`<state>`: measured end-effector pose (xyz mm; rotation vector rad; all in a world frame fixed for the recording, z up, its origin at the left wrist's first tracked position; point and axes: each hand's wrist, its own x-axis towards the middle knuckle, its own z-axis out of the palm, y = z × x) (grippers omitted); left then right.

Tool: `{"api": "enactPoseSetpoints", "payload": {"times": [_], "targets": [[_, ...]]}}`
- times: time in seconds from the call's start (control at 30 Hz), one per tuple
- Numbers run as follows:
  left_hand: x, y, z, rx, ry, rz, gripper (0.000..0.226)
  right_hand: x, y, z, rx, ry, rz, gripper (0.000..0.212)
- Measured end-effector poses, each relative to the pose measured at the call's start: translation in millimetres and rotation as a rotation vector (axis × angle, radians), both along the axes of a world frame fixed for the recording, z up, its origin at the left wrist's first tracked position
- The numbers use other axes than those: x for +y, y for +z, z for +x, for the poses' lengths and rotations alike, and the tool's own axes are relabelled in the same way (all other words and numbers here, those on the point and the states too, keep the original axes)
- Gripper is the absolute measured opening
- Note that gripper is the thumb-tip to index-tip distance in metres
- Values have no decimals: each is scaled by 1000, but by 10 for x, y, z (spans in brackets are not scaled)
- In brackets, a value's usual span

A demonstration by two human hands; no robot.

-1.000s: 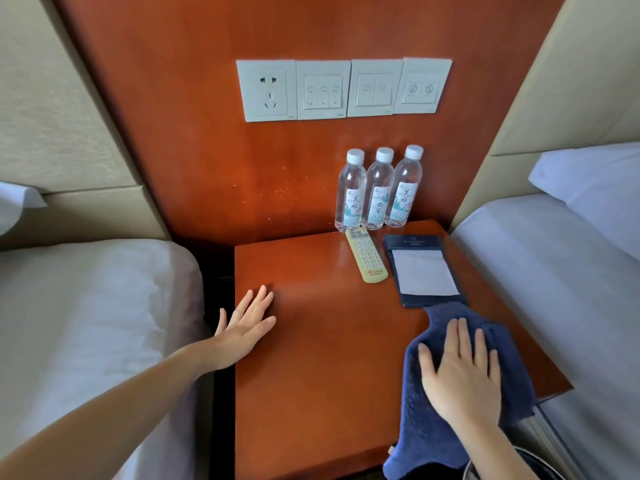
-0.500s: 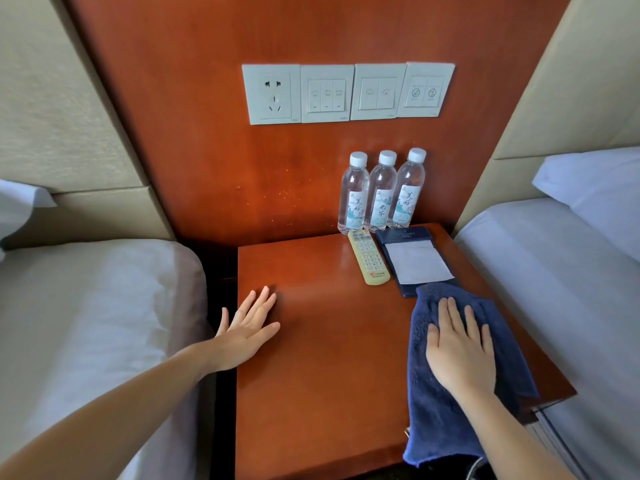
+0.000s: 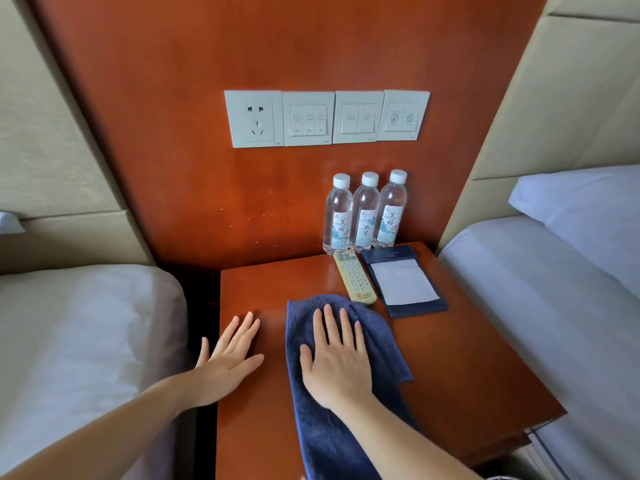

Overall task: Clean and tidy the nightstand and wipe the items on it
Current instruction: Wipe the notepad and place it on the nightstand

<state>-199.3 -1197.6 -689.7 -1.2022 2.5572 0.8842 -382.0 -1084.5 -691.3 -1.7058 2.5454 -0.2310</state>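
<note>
A dark blue cloth (image 3: 381, 337) lies spread on the reddish wooden nightstand (image 3: 478, 375). My right hand (image 3: 336, 358) presses flat on the cloth with straight fingers, near the middle of the top. My left hand (image 3: 228, 355) rests flat on the nightstand's left edge, fingers straight. At the back right stand three water bottles (image 3: 365, 216) with white caps. In front of them lie a pale yellow remote (image 3: 355, 277) and a dark blue notepad holder (image 3: 403, 280) with white paper. The cloth's far edge touches the remote's near end.
A wooden wall panel behind the nightstand carries a socket and switch plates (image 3: 325, 117). A bed with white sheets (image 3: 79, 334) stands to the left, another bed (image 3: 554, 292) with a pillow to the right. A dark gap separates the left bed from the nightstand.
My right hand has slid the cloth leftward from the right front of the top to its middle. My left hand stays flat on the left edge. The view has tilted down slightly.
</note>
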Motion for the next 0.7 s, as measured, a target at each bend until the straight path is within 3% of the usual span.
{"api": "enactPoseSetpoints", "payload": {"times": [0.07,0.43,0.57,0.7], "targets": [[-4,-8,-1,25,-5,-1,62,-307,24,-45,-23,-15,33,75],[94,39,12,251,105,20,62,-1449,26,139,-9,137,34,63],[101,-10,36,362,185,49,75,-1412,42,249,23,336,103,58],[130,81,59,632,354,85,87,-983,53,431,4,471,67,59]]}}
